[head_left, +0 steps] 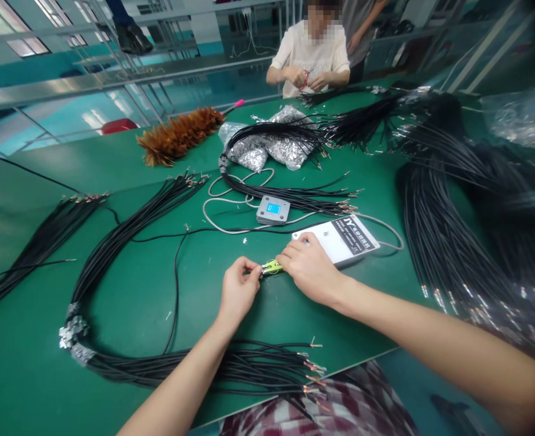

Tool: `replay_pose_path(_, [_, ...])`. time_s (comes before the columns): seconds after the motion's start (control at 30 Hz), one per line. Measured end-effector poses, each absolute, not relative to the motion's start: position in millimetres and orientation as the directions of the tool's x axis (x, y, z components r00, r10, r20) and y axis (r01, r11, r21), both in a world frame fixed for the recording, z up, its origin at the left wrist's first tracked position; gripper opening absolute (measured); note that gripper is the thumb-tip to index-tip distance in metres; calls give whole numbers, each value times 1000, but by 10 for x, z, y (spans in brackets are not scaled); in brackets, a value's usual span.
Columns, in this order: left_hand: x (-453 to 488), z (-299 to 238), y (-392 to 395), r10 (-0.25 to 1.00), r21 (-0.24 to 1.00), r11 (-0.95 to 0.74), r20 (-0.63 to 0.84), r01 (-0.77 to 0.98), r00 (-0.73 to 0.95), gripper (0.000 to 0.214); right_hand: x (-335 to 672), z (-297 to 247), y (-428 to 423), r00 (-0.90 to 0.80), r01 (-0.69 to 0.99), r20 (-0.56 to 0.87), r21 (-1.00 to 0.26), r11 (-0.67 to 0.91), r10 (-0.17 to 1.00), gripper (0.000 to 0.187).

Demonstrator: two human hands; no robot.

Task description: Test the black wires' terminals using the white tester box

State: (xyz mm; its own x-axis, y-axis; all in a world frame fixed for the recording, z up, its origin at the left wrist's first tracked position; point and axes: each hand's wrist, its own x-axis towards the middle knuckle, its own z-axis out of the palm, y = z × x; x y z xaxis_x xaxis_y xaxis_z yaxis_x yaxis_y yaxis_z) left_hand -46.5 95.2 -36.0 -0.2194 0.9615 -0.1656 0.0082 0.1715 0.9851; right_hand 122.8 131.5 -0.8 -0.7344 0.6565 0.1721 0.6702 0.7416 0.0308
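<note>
My left hand [239,289] is pinched shut on the end of a thin black wire [177,266], right beside a small yellow-green clip [272,267]. My right hand [310,266] is curled over the other side of that clip and presses it down on the green table [126,290]. Its fingers lie against a white flat device [340,239] with printed text. The single wire runs left and down from my left hand across the table.
A looped bundle of black wires [126,242] lies in front, with more bundles at left [36,248] and right [453,242]. Behind the device sit a small grey meter [273,210], silver bags [272,145] and a feather duster [179,134]. Another person [310,57] works at the far side.
</note>
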Motion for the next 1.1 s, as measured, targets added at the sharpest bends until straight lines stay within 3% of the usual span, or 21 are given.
replay_pose_path(0.33, [-450,-326,939,957,982,186,-185,-20,-223,25,1231,53,1282,-735,662,161,-44,748,659,13])
replay_pose_path(0.47, [-455,-309,939,956,981,192,-194,-29,-220,25,1438,119,1236,-703,624,335,-133,770,627,22])
replay_pose_path(0.63, [-465,-291,947,957,980,190,-198,-60,-212,26,2014,83,1011,-398,699,603,-288,654,691,14])
replay_pose_path(0.87, [-468,-286,958,958,979,191,-201,-67,-204,26,2079,-87,775,-468,709,565,-218,671,679,12])
replay_pose_path(1.1, [-694,-263,924,947,980,194,-198,-40,-252,29,2041,-209,846,-418,724,614,-221,654,670,9])
